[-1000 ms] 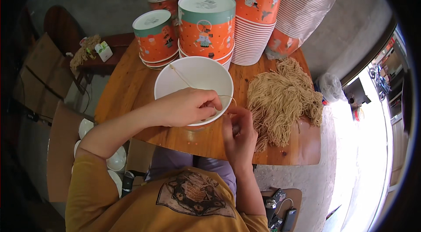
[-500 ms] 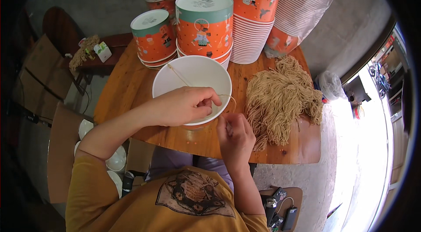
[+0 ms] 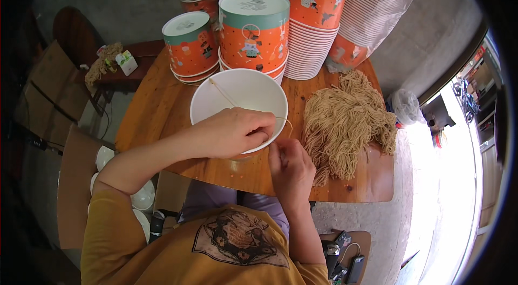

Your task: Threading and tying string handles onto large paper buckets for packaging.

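A white paper bowl (image 3: pixel 237 96) stands on the round wooden table (image 3: pixel 156 112) in front of me. My left hand (image 3: pixel 232 133) lies across its near rim, fingers pinched on a thin noodle strand (image 3: pixel 224 93) that runs up across the inside of the bowl. My right hand (image 3: pixel 291 163) sits just below the rim at the right, fingertips closed on the same strand's near end. A loose heap of tan dry noodles (image 3: pixel 345 123) lies on the table right of the bowl.
Orange and teal lidded paper bowls (image 3: pixel 251 31) stand in stacks behind the white bowl, with tall sleeves of nested bowls (image 3: pixel 367 10) at the back. A dark side table (image 3: pixel 124 66) holds small items at the left. White dishes (image 3: pixel 143 198) lie below the table edge.
Both hands stay at the bowl's near rim; the right hand has shifted slightly, working the strand. The bowl and noodle heap have not moved.
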Motion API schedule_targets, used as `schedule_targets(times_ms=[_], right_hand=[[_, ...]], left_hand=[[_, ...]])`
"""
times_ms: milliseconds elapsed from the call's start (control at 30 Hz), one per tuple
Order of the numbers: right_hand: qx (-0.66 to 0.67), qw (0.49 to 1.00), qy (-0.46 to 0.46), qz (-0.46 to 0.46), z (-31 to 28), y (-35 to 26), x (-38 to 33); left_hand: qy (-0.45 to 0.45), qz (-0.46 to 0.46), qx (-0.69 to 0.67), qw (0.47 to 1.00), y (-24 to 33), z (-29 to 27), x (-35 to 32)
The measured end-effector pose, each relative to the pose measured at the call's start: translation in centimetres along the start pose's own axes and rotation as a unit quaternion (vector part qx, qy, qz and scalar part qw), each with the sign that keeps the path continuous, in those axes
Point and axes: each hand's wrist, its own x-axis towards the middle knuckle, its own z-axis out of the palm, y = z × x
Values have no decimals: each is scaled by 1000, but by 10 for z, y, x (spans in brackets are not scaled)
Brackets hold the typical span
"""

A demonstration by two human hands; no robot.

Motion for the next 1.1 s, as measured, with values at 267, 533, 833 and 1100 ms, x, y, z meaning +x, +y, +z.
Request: schedule_targets(times_ms=[267, 533, 833, 1100], right_hand=[[175, 971, -50, 158, -17, -2, 12], [301, 926, -87, 210, -1, 3, 15], [400, 864, -115, 283, -13, -4, 20], [58, 964, -252, 56, -70, -10, 39]], left_hand=[[139, 66, 40, 987, 3, -2, -10], [36, -16, -338, 940, -5, 8, -6], [-90, -109, -461, 876, -21, 4, 3], [-73, -104, -435, 892, -11, -1, 6]])
